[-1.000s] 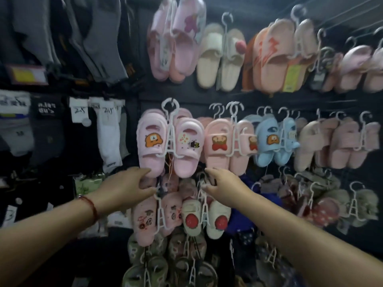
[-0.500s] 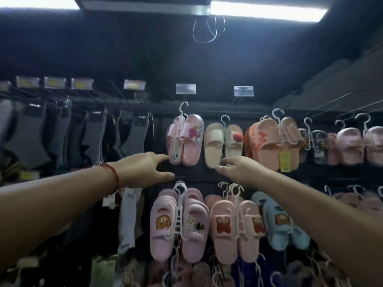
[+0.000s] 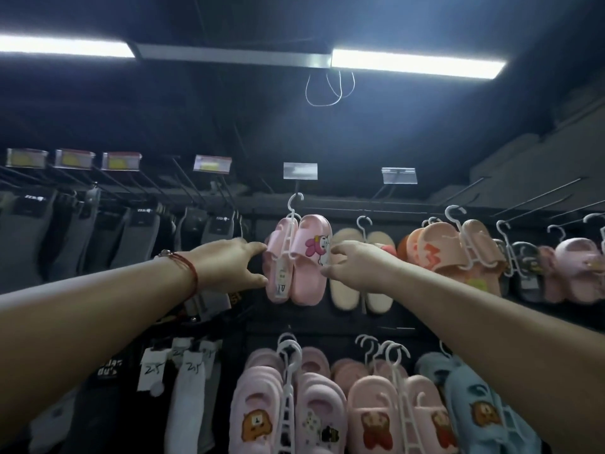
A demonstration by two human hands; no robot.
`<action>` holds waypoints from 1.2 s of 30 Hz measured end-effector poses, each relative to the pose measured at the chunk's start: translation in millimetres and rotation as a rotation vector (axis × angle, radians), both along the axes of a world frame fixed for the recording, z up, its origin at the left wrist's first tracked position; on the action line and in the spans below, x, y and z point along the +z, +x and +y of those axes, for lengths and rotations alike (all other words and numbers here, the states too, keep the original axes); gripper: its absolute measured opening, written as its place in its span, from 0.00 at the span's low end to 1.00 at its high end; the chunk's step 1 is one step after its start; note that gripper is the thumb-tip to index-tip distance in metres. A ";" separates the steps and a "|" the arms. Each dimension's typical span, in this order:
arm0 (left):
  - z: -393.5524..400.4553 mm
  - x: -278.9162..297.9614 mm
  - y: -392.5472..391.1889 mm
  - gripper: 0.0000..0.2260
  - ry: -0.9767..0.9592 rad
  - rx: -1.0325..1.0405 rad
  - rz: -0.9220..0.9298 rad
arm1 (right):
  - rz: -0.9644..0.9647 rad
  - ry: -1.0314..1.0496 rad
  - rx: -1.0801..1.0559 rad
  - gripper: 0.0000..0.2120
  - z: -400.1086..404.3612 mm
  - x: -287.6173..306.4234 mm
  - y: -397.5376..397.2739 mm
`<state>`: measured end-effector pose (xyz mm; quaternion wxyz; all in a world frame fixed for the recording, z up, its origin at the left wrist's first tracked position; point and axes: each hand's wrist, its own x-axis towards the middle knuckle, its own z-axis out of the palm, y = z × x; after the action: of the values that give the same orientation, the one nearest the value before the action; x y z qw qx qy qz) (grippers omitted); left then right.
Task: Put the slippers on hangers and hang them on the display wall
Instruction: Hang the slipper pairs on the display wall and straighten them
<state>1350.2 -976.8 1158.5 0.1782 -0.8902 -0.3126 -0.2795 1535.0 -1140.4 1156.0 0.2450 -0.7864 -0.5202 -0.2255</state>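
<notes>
Now both hands flank the pink slippers [image 3: 299, 260] (top row); left hand [image 3: 230, 265] touches with straight fingers; right hand [image 3: 355, 267] pinches their edge.

"25" on white sock tags [image 3: 151, 371]

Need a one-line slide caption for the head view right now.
Left hand and right hand reach either side of the pink slipper pair hanging on its white hanger, top row.

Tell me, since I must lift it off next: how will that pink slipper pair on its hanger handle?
The pink slipper pair looks like moulded foam, so probably light and slightly squashy. It hangs from one thin white hanger on a peg, so it will likely swing or twist when nudged. With both hands at its sides, it should steady.
</notes>
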 end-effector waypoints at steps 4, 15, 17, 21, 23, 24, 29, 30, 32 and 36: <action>42.3 10.7 16.8 0.33 0.052 -0.046 -0.016 | -0.027 0.049 0.019 0.29 37.0 17.4 4.1; 140.2 33.9 78.7 0.44 0.261 -0.080 0.024 | -0.547 0.079 -0.164 0.39 135.3 37.1 45.9; 148.0 36.9 89.9 0.45 0.289 -0.064 0.037 | -0.611 0.068 -0.177 0.39 144.3 38.4 51.4; 161.2 41.1 105.3 0.44 0.329 -0.029 0.063 | -0.681 0.032 -0.212 0.40 153.9 44.3 68.8; 167.2 44.7 109.3 0.44 0.355 -0.024 0.079 | -0.704 0.025 -0.234 0.40 155.7 47.5 78.4; 168.7 46.1 109.9 0.44 0.369 -0.021 0.089 | -0.703 0.018 -0.232 0.40 156.6 48.7 82.9; 175.0 57.8 114.6 0.44 0.402 -0.070 0.045 | -0.626 0.015 -0.149 0.40 162.2 52.0 103.1; 175.9 59.0 116.0 0.43 0.407 -0.077 0.034 | -0.603 0.010 -0.123 0.41 163.2 52.6 106.1; 174.1 59.4 117.7 0.41 0.423 -0.079 0.028 | -0.577 -0.011 -0.062 0.43 165.6 52.7 110.3; 166.2 57.9 119.7 0.36 0.457 -0.066 0.071 | -0.634 0.020 0.007 0.43 178.7 51.6 118.3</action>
<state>1470.0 -810.6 1216.4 0.3769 -0.8456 -0.2054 -0.3174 1653.3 -961.7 1207.6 0.0793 -0.6728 -0.5711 -0.4636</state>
